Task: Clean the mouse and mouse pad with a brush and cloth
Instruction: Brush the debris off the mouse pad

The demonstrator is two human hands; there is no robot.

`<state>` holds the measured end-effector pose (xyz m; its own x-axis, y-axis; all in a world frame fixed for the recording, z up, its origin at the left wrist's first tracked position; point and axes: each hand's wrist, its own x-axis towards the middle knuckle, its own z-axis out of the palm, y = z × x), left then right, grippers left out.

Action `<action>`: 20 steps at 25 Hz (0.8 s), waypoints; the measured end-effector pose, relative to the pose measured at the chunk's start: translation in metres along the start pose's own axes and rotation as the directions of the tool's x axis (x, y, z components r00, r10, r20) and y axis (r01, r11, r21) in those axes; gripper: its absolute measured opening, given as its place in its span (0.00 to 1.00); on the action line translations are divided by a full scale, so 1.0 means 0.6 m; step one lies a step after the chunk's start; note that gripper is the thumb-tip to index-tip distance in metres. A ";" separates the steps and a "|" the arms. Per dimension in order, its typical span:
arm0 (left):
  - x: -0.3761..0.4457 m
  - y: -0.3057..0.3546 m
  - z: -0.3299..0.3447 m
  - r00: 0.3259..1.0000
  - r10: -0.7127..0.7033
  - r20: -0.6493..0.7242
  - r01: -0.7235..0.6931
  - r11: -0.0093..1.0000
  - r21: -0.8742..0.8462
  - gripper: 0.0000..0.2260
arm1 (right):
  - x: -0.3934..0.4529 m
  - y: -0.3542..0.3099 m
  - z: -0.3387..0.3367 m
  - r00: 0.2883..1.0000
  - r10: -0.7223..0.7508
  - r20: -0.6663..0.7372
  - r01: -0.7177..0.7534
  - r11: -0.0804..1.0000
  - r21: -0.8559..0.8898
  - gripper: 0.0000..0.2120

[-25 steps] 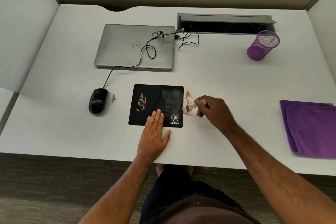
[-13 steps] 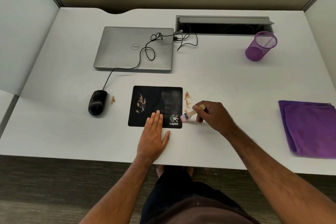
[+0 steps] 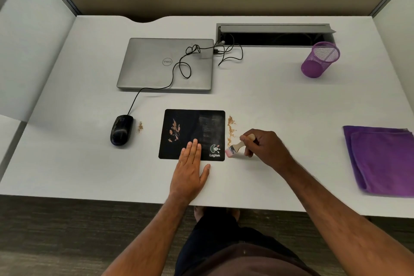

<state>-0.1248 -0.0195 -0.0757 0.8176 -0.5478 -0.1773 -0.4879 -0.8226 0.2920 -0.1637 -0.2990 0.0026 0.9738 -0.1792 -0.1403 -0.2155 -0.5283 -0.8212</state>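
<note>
Head cam, down over desk [image 3: 268, 105]

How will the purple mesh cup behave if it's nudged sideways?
The purple mesh cup looks like open wire mesh, so probably light and easy to slide. It stands taller than wide, so a high push may tip it. Its round wall suggests it would roll once down on the desk.

Seeing black mouse pad [image 3: 194, 127] with tan smears, black mouse [image 3: 121, 130], pink-bristled brush [image 3: 235, 147], purple cloth [image 3: 382, 159], purple mesh cup [image 3: 320, 59], silver laptop [image 3: 156, 69].
</note>
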 end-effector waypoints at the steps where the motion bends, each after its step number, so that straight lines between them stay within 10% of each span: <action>1: 0.000 0.000 0.000 1.000 0.000 -0.002 0.000 1.000 0.000 0.34 | 0.000 0.000 0.000 1.000 0.003 -0.020 -0.003 1.000 -0.015 0.09; 20: -0.002 0.004 -0.011 0.999 0.017 0.035 -0.017 1.000 0.009 0.34 | 0.005 -0.005 -0.005 0.997 -0.039 -0.067 0.049 0.986 0.162 0.08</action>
<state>-0.1248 -0.0200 -0.0684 0.7982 -0.5664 -0.2053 -0.5045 -0.8146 0.2862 -0.1602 -0.3005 0.0062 0.9743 -0.2138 -0.0711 -0.1528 -0.3950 -0.9059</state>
